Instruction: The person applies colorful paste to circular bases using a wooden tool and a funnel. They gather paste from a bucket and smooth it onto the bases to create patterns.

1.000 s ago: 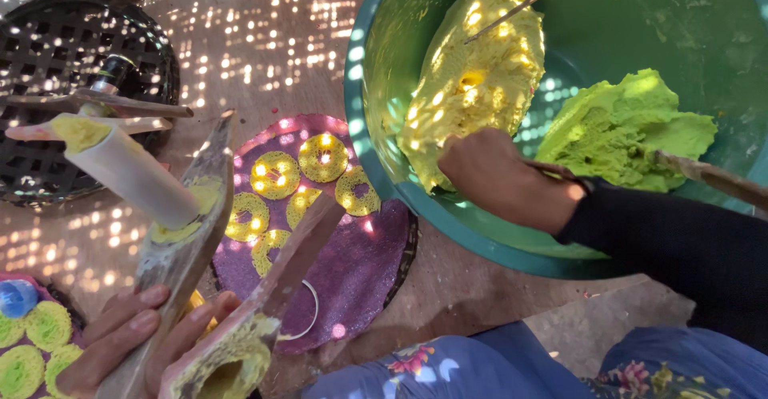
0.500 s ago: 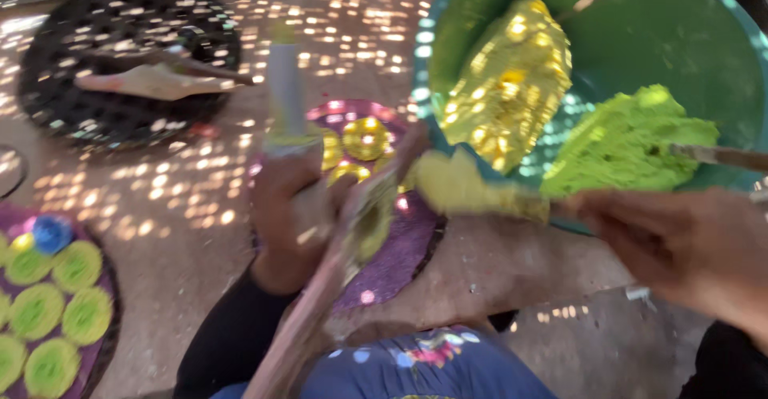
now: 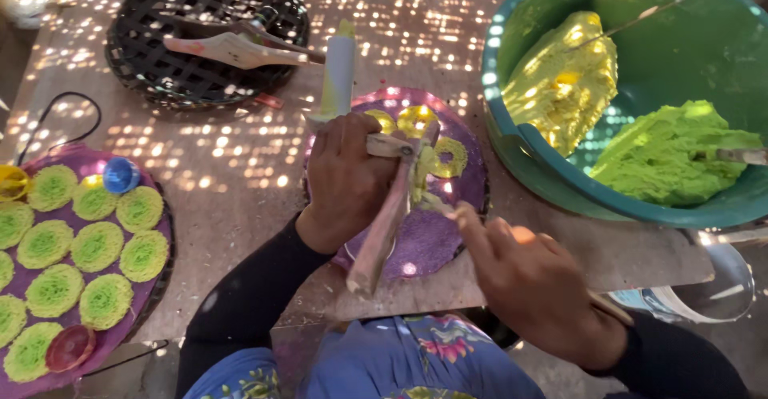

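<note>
Lower left of the frame: I am passing a purple tray (image 3: 152,283) carrying rows of green noodle rounds (image 3: 94,243), with a blue cap (image 3: 121,175) and a red cap (image 3: 69,347) lying among them. Upper left: a black woven basket (image 3: 144,79) is holding a wooden paddle (image 3: 232,49). Centre: my left hand (image 3: 348,179) is wrapping closed round the wooden press (image 3: 392,215), whose white cylinder (image 3: 339,67) is pointing toward the top of the frame; the press is hanging directly over the purple mat (image 3: 436,235) with the yellow rounds (image 3: 432,139). Right of centre: my right hand (image 3: 532,279) is reaching its fingers, loosely extended, to the yellow-green dough at the press mouth; I cannot tell whether they are pinching it. To do this well, I judge I should be keeping the press steady while loading evenly. Upper right: a green basin (image 3: 680,43) is holding yellow dough (image 3: 568,79) and green dough (image 3: 672,155).
</note>
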